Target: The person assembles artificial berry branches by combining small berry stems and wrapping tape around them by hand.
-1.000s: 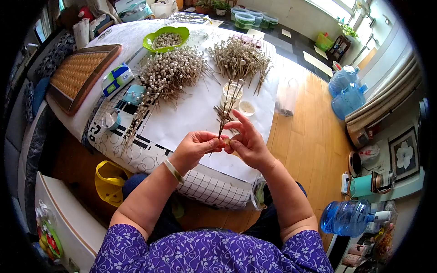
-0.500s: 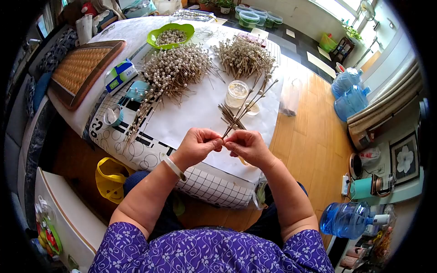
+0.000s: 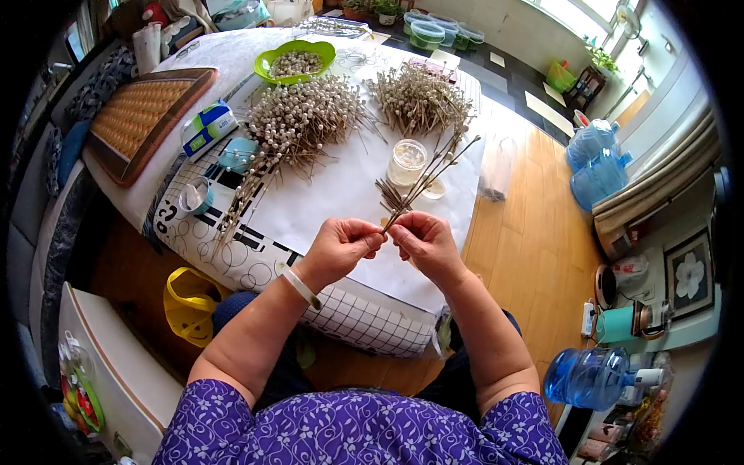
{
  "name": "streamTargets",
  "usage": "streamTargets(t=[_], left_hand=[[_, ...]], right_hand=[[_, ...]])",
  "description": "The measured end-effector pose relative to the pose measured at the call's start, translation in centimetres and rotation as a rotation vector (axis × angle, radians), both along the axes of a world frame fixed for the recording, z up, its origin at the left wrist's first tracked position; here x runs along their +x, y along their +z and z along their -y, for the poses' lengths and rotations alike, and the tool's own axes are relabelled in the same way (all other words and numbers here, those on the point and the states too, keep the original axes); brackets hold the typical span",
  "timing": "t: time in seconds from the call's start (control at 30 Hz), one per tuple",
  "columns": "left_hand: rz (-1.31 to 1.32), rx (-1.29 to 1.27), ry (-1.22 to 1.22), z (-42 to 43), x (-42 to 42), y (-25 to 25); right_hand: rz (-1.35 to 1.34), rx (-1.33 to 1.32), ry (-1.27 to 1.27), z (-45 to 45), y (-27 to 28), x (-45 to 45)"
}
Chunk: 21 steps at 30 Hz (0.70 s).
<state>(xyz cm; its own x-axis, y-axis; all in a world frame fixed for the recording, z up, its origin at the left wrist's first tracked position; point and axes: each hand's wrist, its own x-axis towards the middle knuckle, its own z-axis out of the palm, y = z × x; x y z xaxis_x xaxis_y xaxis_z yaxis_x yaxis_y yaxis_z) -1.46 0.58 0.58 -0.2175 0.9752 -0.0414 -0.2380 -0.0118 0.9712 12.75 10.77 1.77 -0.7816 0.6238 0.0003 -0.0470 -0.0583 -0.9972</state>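
Note:
Thin dark twigs with small buds [image 3: 428, 180] slant up and right from between my fingertips. My left hand [image 3: 346, 246] pinches their lower ends. Close beside it, my right hand [image 3: 422, 242] has its fingers pressed together on the same twigs. Behind the twigs stand a clear round tub [image 3: 408, 162] and its pale lid [image 3: 435, 188]. Short brown sticks [image 3: 390, 194] lie just beyond my fingers. Farther back are a pile of white-budded stems [image 3: 306, 116] and a second pile [image 3: 422, 99].
A green bowl of buds [image 3: 294, 63] sits at the back of the table. On the left are a tissue pack [image 3: 209, 129], a small blue cup [image 3: 195, 196] and a brown mat [image 3: 147, 120]. A yellow bag [image 3: 188, 308] is below the table's edge.
The twigs have tilted from nearly upright to leaning right. My right hand's raised, spread fingers have closed in on the twigs beside my left hand. The view has shifted slightly.

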Motion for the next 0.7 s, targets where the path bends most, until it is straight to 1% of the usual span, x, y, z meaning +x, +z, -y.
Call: streamTargets(t=[0.1, 0.3, 0.53, 0.6, 0.63, 0.7], left_hand=[[-0.034, -0.001, -0.027, 0.03, -0.11, 0.10], [-0.041, -0.025, -0.022, 0.19, -0.29, 0.33], [-0.019, -0.081, -0.002, 0.25, -0.15, 0.67], [0.008, -0.023, 0.034, 0.17, 0.00, 0.83], [0.007, -0.022, 0.033, 0.17, 0.06, 0.90], [-0.008, 0.019, 0.026, 0.27, 0.23, 0.86]], right_hand=[[0.022, 0.055, 0.025, 0.10, 0.16, -0.09], [0.022, 0.008, 0.028, 0.24, 0.28, -0.19], [0.031, 0.054, 0.002, 0.12, -0.08, -0.20], [0.036, 0.217, 0.031, -0.17, -0.01, -0.13], [0.035, 0.218, 0.031, -0.33, 0.06, -0.08], [0.086, 0.417, 0.042, -0.61, 0.08, 0.07]])
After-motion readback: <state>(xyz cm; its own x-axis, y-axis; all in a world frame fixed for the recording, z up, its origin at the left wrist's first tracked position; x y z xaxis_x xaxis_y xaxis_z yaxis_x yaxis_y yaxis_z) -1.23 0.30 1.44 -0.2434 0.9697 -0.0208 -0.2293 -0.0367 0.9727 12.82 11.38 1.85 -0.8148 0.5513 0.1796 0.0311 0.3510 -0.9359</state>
